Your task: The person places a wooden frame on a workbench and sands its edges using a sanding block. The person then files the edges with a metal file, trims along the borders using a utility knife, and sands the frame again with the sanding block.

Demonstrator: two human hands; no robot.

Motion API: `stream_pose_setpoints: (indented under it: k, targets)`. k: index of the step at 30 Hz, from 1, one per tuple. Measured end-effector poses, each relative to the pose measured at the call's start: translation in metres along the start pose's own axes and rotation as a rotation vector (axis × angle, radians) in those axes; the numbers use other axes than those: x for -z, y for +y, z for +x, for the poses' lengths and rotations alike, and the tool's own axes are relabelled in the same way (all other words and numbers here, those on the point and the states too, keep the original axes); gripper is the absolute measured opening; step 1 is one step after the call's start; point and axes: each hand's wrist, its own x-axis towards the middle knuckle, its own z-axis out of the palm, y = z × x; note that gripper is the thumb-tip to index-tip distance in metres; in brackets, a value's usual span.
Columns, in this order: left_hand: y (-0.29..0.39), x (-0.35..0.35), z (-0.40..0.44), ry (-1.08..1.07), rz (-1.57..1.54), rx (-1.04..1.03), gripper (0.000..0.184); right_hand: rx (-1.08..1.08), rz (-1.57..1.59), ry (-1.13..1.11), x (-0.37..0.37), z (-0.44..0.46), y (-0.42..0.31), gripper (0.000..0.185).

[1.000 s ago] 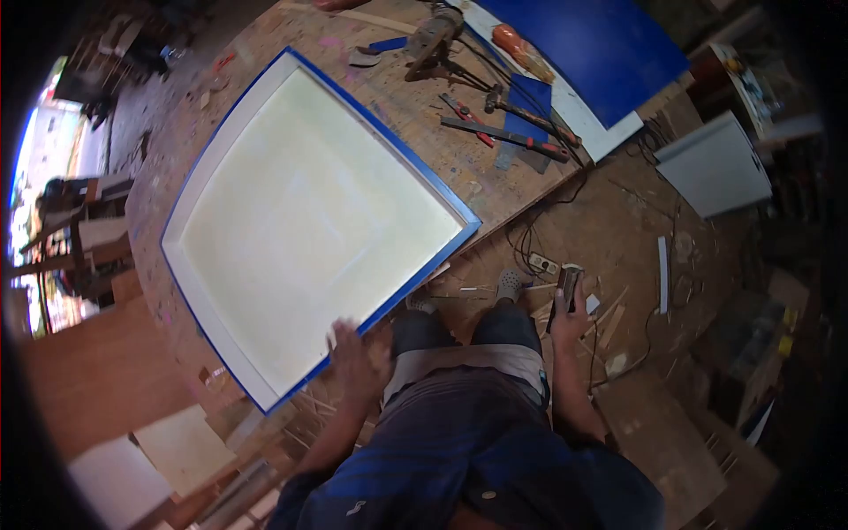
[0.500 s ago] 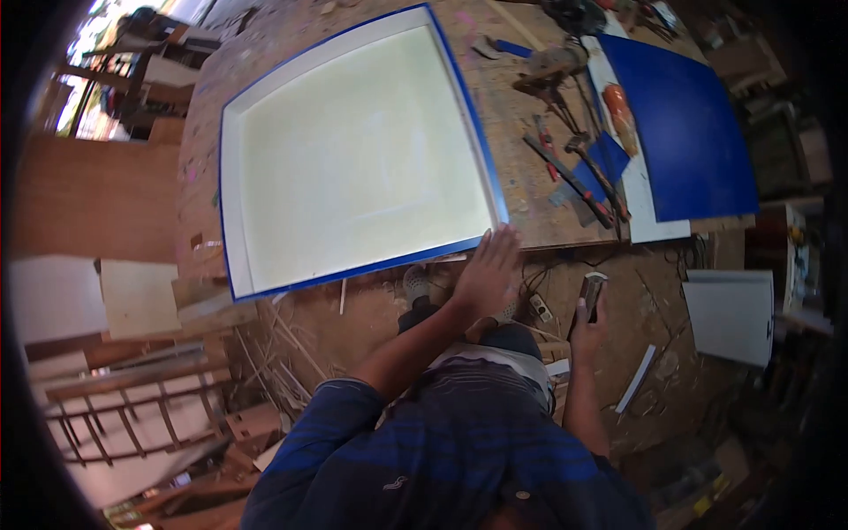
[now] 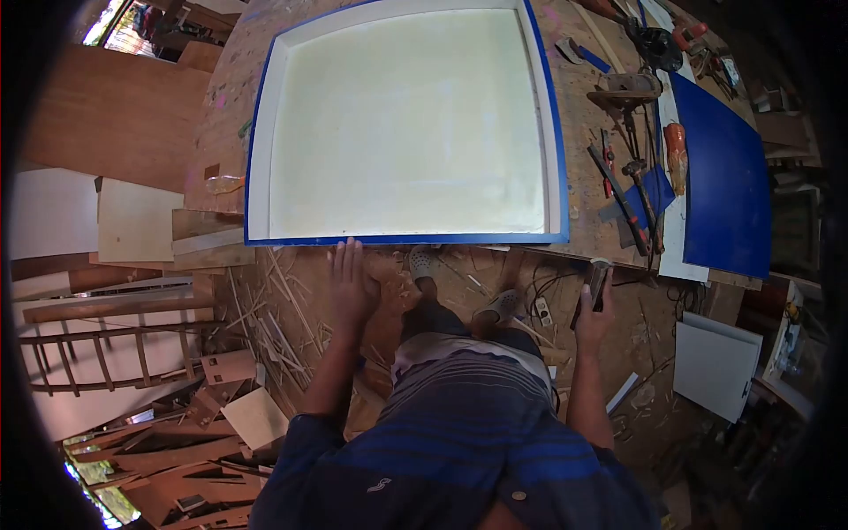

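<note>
The left hand's [image 3: 355,287] fingers are straight and lightly spread, their tips at the near blue edge of the shallow white box [image 3: 406,124], left of its middle, while the right hand [image 3: 594,318] is curled around a dark tool [image 3: 597,281]. The tool's long axis points away from the body, pale end foremost; the box, open side up on the workbench [image 3: 583,199], appears longer side to side.

The view's top edge cuts off part of the far rim of the blue-edged box [image 3: 406,238]. Fingers of the right hand [image 3: 595,316] partly hide the dark tool [image 3: 598,279], leaving its kind unclear.
</note>
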Motion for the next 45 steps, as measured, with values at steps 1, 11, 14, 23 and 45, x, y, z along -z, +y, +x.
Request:
stream_pose_setpoints:
  k: [1,11,14,23,45]
  targets:
    - [-0.005,-0.004,-0.002,0.04,-0.012,-0.006,0.075,-0.01,0.001,-0.001,-0.003,-0.003,-0.006,0.067]
    - [0.123,-0.034,0.057,-0.108,-0.417,-0.437,0.077,0.173,-0.247,0.154,-0.057,0.032,-0.002,0.07]
    - [0.145,-0.035,0.075,-0.205,-0.513,-0.576,0.078,0.209,-0.381,0.19,-0.083,0.077,-0.003,0.069]
    - [0.186,-0.026,0.104,-0.392,-0.46,-0.722,0.081,0.341,-0.482,0.124,-0.064,0.207,0.044,0.05]
    - [0.099,-0.031,0.18,-0.643,-0.659,-0.337,0.036,-0.415,-0.078,-0.148,-0.117,-0.103,-0.124,0.033]
